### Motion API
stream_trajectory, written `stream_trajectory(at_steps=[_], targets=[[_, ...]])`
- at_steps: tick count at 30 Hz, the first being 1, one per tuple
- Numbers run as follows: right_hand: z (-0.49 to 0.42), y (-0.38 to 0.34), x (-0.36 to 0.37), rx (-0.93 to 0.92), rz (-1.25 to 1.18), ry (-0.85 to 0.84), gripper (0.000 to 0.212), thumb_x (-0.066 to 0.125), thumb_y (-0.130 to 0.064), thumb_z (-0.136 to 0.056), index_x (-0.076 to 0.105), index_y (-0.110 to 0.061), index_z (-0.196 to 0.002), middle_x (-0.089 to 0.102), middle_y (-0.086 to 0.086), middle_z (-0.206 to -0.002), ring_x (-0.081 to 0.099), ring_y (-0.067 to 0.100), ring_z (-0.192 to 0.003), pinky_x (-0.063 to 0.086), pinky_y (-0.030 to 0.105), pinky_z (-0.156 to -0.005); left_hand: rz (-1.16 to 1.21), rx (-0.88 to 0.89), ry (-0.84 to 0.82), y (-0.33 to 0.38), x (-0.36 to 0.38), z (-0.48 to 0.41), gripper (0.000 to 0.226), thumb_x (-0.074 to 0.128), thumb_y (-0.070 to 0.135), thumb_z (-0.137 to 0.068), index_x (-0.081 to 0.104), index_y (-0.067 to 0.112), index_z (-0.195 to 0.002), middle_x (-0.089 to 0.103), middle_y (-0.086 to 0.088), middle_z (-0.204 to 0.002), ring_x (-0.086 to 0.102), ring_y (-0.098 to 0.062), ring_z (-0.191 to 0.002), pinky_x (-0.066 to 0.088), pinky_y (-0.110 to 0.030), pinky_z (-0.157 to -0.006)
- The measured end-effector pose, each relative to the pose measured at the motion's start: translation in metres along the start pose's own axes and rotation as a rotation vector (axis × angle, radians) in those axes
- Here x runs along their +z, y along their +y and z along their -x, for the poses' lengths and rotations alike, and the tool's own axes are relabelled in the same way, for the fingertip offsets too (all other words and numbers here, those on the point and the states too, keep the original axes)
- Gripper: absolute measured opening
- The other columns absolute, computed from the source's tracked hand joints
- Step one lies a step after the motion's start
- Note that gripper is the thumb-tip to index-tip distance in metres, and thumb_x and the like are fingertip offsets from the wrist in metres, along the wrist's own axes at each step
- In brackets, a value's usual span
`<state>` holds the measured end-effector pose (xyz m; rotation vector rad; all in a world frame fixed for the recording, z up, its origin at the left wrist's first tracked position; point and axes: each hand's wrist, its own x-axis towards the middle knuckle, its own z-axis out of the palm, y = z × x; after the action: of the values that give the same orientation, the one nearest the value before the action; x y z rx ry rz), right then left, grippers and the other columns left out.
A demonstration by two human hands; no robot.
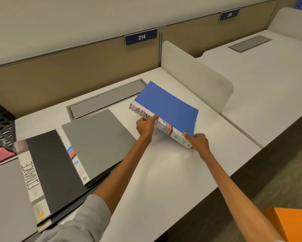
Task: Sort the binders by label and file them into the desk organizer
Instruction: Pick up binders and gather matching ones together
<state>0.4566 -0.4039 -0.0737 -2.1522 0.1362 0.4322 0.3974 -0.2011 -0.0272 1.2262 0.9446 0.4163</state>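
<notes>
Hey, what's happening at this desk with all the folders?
A person is sorting binders. The left hand and right hand grip a blue binder, its spine label starting ADM, tilted up off the white desk. A grey binder and a black binder marked FINANCE lie flat to the left, near a black mesh organizer at the frame's edge.

- A light grey sleeve [80, 219] is worn on the left arm [122, 172], gathered near the elbow.
- The left hand [145, 126] and right hand [198, 142] are seen bare.
- The right arm [234, 189] is uncovered as far as is shown.
</notes>
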Motion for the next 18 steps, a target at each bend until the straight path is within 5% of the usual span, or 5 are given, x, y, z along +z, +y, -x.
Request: stream_trajectory(at_steps=[6,10,14,18], targets=[[0.017,-0.03,0.016,-0.038,-0.166,-0.106,0.043,0.076,-0.052,-0.075,0.065,-0.01,-0.074,0.071,0.01,-0.078,0.071,0.017,-0.065,0.058,0.028,-0.052,0.077,0.069,-0.137,-0.011,0.014,0.031,0.069,0.082,0.011,-0.069,0.041,0.019,-0.124,0.057,-0.005,-0.113,0.068,-0.023,-0.091,0.061,-0.042,-0.077],[0.018,-0.042,0.011,-0.061,-0.077,-0.248,0.049,0.071,-0.056,-0.078,0.069,-0.008,-0.087,0.073,0.005,-0.083,0.073,0.019,-0.063,0.059,0.03,-0.059,0.095,0.142,-0.081,-0.003,-0.001,0.034,0.062,0.083,0.011,-0.069,0.048,0.019,-0.12,0.061,-0.006,-0.115,0.069,-0.021,-0.088,0.061,-0.043,-0.076],[0.017,-0.061,0.021,-0.116,-0.013,-0.284,0.051,0.068,-0.06,-0.078,0.067,-0.014,-0.099,0.071,0.002,-0.101,0.072,0.016,-0.081,0.054,0.03,-0.065,0.034,0.254,-0.014,0.027,-0.021,0.035,0.059,0.083,0.011,-0.068,0.057,0.016,-0.12,0.065,-0.002,-0.119,0.069,-0.023,-0.092,0.06,-0.045,-0.08],[0.024,-0.086,0.046,-0.072,-0.062,-0.353,0.076,0.062,-0.07,-0.076,0.05,-0.016,-0.128,0.056,0.002,-0.121,0.06,0.026,-0.109,0.053,0.038,-0.074,-0.018,0.342,0.059,0.053,-0.039,0.045,0.052,0.082,0.011,-0.068,0.062,0.013,-0.116,0.069,-0.002,-0.118,0.071,-0.026,-0.09,0.061,-0.044,-0.078]])
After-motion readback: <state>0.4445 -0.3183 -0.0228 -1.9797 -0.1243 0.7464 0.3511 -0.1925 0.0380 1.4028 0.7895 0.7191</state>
